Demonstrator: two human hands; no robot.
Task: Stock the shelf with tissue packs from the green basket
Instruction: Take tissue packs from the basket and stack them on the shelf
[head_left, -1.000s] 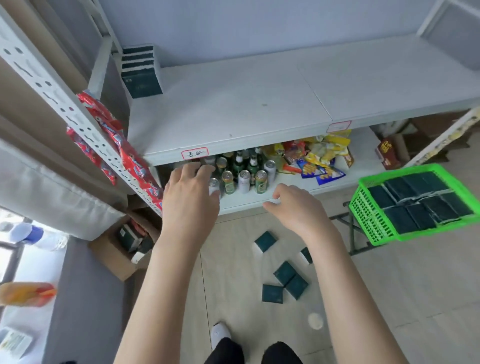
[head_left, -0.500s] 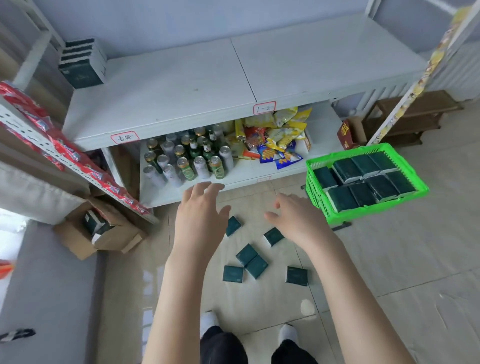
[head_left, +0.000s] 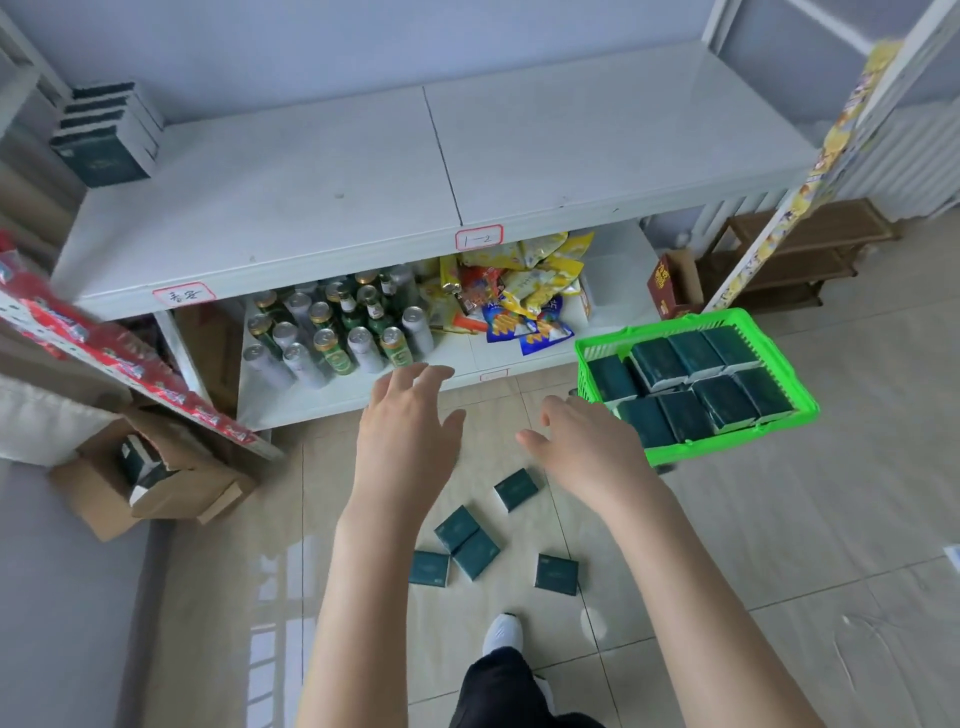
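while left hand (head_left: 405, 442), right hand (head_left: 589, 453) hover spread, empty, tissue packs (head_left: 457, 528) litter tiled floor (head_left: 779, 545) below white shelf (head_left: 311, 197).

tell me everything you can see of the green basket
The green basket is bright green, looks like plastic, rectangular, with slotted lattice walls and a thick rim. It sits raised above the floor, right of the lower shelf; what carries it is hidden. Dark green tissue packs fill it in two rows, white edges showing. The right hand, open, overlaps its near left corner in the view; whether it touches cannot be told.
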